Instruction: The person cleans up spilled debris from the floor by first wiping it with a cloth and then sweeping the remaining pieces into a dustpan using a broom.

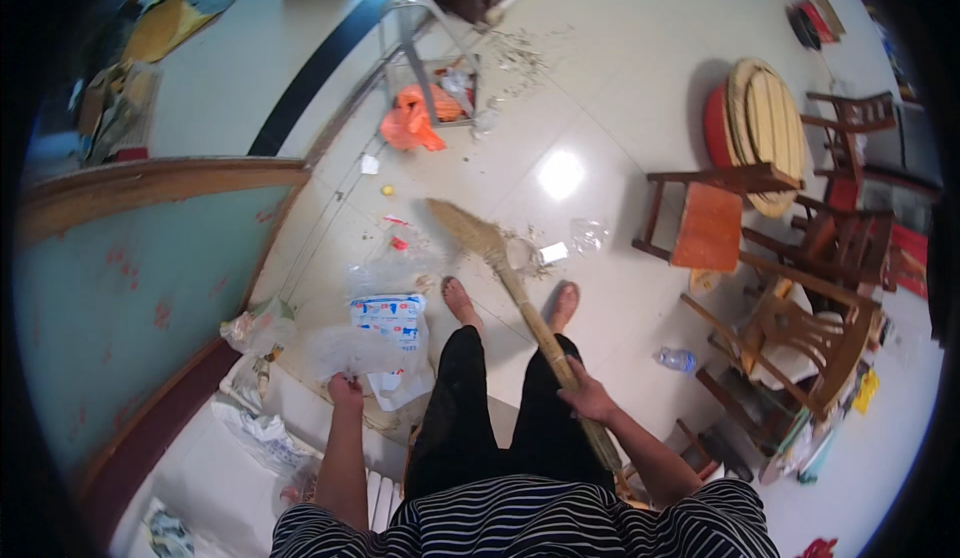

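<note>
My right hand [589, 394] grips the handle of a straw broom [525, 295], which slants away to the upper left. The broom's bristles rest among scattered debris on the floor. Pinched in the fingers of my left hand [346, 391] is a clear plastic bag [345, 352], blurred. Beneath and beside it lies a white plastic package [386, 314] with blue and red print. More clear plastic [390, 269] is on the tiles just beyond. Near the bristles are a pale round container [519, 253], a white piece of paper [553, 252] and crumpled clear film [589, 234].
Wooden chairs [705, 224] crowd the right side, with a plastic bottle [677, 360] before them. A grey-framed stool [411, 7] stands ahead, beside an orange plastic bag [411, 119]. A wood-edged teal panel [150, 280] borders the left. A tied bag [261, 325] lies against it.
</note>
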A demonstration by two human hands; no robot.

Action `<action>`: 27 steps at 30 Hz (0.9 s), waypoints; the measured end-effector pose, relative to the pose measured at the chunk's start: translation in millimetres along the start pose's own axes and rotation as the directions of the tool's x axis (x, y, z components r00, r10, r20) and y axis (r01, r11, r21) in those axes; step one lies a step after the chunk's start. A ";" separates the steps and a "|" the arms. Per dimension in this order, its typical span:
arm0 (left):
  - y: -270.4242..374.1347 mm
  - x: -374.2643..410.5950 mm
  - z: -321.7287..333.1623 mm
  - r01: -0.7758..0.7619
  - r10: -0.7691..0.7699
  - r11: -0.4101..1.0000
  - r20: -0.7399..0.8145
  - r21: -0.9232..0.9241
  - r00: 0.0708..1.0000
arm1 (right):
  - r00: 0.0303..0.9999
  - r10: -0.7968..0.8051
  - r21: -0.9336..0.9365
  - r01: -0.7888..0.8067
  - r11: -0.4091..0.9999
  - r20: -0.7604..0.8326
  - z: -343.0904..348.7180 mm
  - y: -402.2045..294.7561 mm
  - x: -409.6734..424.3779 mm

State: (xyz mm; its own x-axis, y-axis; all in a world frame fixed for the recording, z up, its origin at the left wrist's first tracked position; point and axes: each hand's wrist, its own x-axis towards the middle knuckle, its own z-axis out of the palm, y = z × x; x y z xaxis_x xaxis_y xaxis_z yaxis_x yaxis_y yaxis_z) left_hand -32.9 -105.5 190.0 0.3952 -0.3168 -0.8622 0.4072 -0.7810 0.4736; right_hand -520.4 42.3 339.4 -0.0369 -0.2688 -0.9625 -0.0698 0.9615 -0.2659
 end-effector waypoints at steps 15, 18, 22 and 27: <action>-37.3 -72.1 13.7 0.077 -0.064 0.985 -0.088 0.154 0.994 | 0.897 -0.131 0.243 0.251 0.937 -0.422 25.9 133.6 205.7; -41.1 -78.2 8.7 0.068 -0.067 0.981 -0.012 0.179 0.998 | 0.883 -0.322 -0.067 0.319 0.945 -0.341 96.4 138.2 177.5; -42.7 -108.0 -23.7 -0.017 0.013 0.993 0.038 0.117 0.999 | 0.998 -0.064 0.377 0.069 0.924 -0.024 99.9 66.9 88.5; -86.2 -161.1 -19.3 -0.017 0.016 0.999 0.021 0.048 1.000 | 0.965 -0.257 0.450 0.206 0.869 0.055 34.6 111.9 28.2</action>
State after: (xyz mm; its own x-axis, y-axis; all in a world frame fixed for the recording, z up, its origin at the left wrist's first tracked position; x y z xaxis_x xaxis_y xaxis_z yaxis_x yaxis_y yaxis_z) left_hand -115.8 23.2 291.5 0.3843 -0.3401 -0.8583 0.3607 -0.8005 0.4786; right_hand -494.7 144.3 280.7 0.0376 -0.5031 -0.8634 0.3799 0.8063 -0.4533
